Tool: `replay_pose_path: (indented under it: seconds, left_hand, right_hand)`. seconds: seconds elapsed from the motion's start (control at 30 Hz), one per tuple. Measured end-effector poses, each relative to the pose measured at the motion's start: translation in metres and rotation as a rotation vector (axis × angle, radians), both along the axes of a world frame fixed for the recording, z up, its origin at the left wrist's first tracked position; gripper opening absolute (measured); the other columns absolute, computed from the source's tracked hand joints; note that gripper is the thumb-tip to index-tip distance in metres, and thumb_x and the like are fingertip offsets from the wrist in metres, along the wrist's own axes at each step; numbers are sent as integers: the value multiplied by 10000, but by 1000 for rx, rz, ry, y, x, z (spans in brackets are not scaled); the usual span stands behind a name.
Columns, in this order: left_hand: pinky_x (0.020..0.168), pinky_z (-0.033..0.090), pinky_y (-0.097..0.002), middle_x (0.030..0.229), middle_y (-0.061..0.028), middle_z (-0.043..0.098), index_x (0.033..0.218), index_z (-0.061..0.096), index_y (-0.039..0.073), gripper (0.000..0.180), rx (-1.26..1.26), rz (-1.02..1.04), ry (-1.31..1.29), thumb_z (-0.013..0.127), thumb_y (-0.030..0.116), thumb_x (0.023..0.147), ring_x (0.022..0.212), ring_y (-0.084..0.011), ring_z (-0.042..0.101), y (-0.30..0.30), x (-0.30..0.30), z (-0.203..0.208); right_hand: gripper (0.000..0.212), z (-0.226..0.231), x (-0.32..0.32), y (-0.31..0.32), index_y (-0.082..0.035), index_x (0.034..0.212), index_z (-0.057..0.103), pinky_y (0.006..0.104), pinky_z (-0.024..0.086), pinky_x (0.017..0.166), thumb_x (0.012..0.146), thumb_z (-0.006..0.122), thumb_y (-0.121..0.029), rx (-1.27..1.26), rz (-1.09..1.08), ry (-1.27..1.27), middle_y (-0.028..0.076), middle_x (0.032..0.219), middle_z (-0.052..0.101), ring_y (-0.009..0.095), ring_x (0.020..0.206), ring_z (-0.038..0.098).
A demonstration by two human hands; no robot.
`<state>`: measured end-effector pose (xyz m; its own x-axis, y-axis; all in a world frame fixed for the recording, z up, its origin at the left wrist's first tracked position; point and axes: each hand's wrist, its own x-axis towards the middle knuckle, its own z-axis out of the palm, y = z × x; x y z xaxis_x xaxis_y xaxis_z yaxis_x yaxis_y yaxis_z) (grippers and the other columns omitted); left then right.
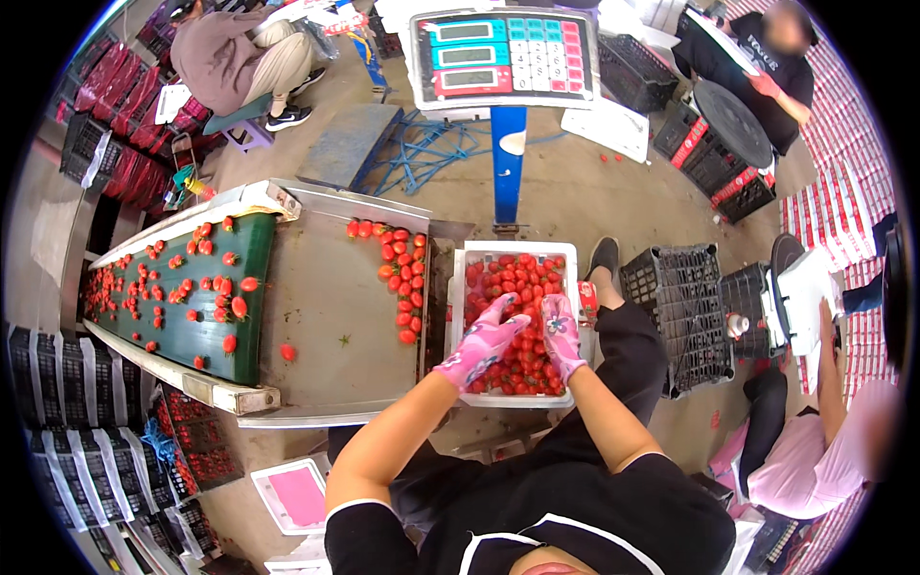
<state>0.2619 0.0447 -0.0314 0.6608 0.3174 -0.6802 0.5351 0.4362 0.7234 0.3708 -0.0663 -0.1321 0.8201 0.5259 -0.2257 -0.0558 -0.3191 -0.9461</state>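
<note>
A white foam box (570, 257) full of red cherry tomatoes (522, 278) stands in front of me. Both my hands wear pink flowered gloves and rest on the fruit. My left hand (484, 343) reaches in from the left side, thumb and fingers apart among the tomatoes. On the right, my right hand (562, 335) lies with its fingers stretched out over the fruit, fingertips against it. Left of the box, a metal chute (326, 316) carries a band of tomatoes (406, 278) along its far and right edges.
A green conveyor belt (240, 335) with scattered tomatoes feeds the chute. Beyond the box stands a scale display (503, 57) on a blue post (508, 163). Black crates (676, 316) stand to the right. Other people sit at the far left, far right and near right.
</note>
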Motion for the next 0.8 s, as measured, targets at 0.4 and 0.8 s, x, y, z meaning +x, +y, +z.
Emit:
replay_pose_path:
  seconds: [0.4,0.8]
  left_hand:
    - [893,473,-300,1068,-124,628,1156,540,-52,265,703,319,-95,526,10,898,968,-182,613,-22,-143,59]
    - [922,471,-331,1035,-129,627,1120,557,-36,232,595,546,-122,525,-2,894,967,-204,616,-22,-162,48]
  right_hand:
    - [236,-43,-49,78,-112,1146,554,321,522,811,913,586,-135,517,92,1078,40,1025,611,155,908,613]
    - [476,-12,-105,155,-190,1194,477,368,518,644,883,467,-551,418,485,1499,-3,968,591,174,725,577]
